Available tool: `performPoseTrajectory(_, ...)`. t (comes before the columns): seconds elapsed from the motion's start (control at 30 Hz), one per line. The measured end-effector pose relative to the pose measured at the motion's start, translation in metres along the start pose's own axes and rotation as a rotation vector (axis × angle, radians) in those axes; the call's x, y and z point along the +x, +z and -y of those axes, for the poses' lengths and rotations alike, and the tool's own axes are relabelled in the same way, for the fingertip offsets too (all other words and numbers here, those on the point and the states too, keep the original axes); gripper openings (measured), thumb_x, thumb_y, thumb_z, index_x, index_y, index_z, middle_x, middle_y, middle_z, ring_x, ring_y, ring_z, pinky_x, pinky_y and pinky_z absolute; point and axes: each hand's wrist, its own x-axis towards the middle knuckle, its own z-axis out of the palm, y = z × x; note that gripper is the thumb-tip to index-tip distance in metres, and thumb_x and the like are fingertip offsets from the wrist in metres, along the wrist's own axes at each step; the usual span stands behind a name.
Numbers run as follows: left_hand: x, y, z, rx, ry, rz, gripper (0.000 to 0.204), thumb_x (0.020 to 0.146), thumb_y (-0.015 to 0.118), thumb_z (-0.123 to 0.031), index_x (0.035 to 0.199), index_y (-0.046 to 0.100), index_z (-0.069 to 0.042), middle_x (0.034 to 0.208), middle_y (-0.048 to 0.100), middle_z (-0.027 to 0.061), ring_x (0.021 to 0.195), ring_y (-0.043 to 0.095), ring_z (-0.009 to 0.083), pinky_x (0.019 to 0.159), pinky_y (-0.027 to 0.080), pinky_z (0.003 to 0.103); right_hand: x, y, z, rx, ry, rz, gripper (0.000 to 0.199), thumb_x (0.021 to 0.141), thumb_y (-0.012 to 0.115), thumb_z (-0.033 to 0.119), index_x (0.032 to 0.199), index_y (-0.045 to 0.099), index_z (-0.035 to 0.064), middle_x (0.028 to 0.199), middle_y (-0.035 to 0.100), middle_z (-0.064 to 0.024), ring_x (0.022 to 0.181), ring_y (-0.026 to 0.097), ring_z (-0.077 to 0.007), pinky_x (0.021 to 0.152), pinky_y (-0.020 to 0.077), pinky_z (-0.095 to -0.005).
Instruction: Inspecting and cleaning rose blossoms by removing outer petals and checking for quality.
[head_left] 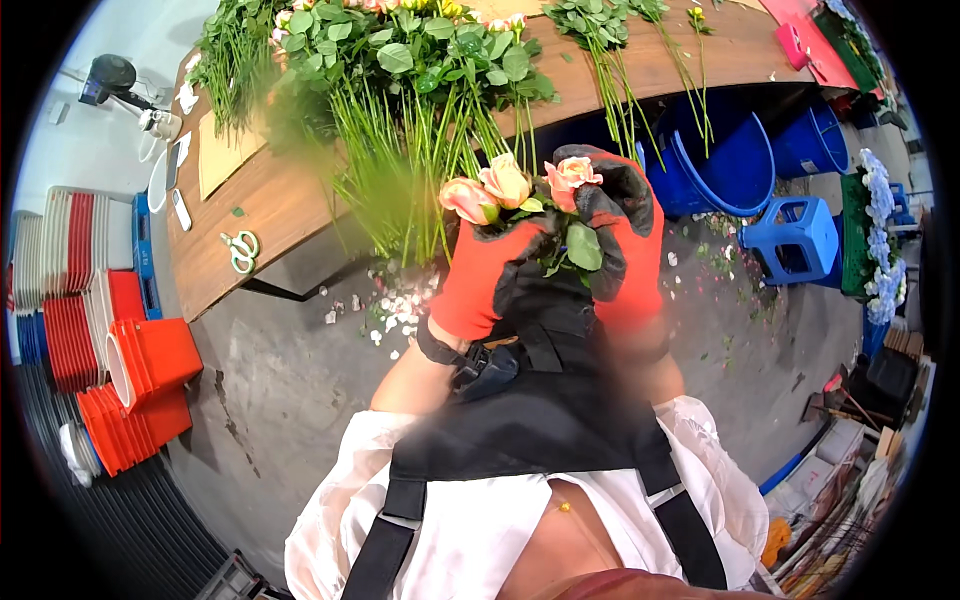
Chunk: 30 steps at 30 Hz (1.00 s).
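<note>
My left hand (pixel 484 272), in a red and black glove, is closed round the stems of two peach-pink roses just under their blooms, an outer rose (pixel 468 201) and an inner rose (pixel 506 182). Beside it, my right hand (pixel 628 238), gloved the same way, has its fingers curled round another peach-pink rose (pixel 573 178). Green leaves (pixel 583 247) hang between the two hands, in front of my black apron (pixel 535 425). The lower stems are mostly hidden by the gloves.
Beyond my hands, a wooden table (pixel 300 190) carries heaped long-stemmed roses (pixel 400 120), with stems overhanging its edge. Green-handled scissors (pixel 241 251) lie at its left corner. Blue buckets (pixel 725 165) and a blue stool (pixel 797 240) stand right; red crates (pixel 150 370) left. Petals (pixel 400 308) litter the floor.
</note>
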Motion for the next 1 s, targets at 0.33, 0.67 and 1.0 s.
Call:
performPoseTrajectory(0.33, -0.004, -0.001, 0.005, -0.348, -0.144, -0.059, 0.042, 0.069, 0.069, 0.004, 0.109, 0.057, -0.002, 0.108, 0.057, 0.0018, 0.098, 0.056, 0.0120, 0.085, 0.047, 0.027, -0.002, -0.009, -0.002, 0.150, 0.097, 0.100, 0.043, 0.075, 0.066, 0.001, 0.117, 0.058, -0.0014, 0.118, 0.061, -0.0092, 0.107, 0.059, -0.0190, 0.093, 0.0466, -0.0324)
performPoseTrajectory(0.67, -0.002, 0.008, -0.008, 0.211, 0.312, -0.144, 0.045, 0.066, 0.067, 0.007, 0.110, 0.064, 0.000, 0.101, 0.067, 0.0077, 0.092, 0.064, 0.0164, 0.083, 0.050, 0.030, -0.005, -0.004, 0.026, -0.913, -0.658, -0.031, 0.034, 0.067, 0.080, 0.013, 0.099, 0.067, 0.0069, 0.108, 0.064, -0.0048, 0.110, 0.054, -0.0282, 0.094, 0.0410, -0.0413)
performPoseTrajectory(1.0, -0.011, 0.014, -0.007, -0.031, 0.100, -0.267, 0.042, 0.071, 0.067, 0.005, 0.111, 0.058, 0.000, 0.100, 0.063, 0.0049, 0.092, 0.060, 0.0134, 0.082, 0.049, 0.028, -0.009, -0.003, 0.010, -0.571, -0.665, -0.004, 0.022, 0.071, 0.075, 0.002, 0.091, 0.065, 0.0040, 0.104, 0.066, -0.0086, 0.106, 0.058, -0.0288, 0.094, 0.0428, -0.0418)
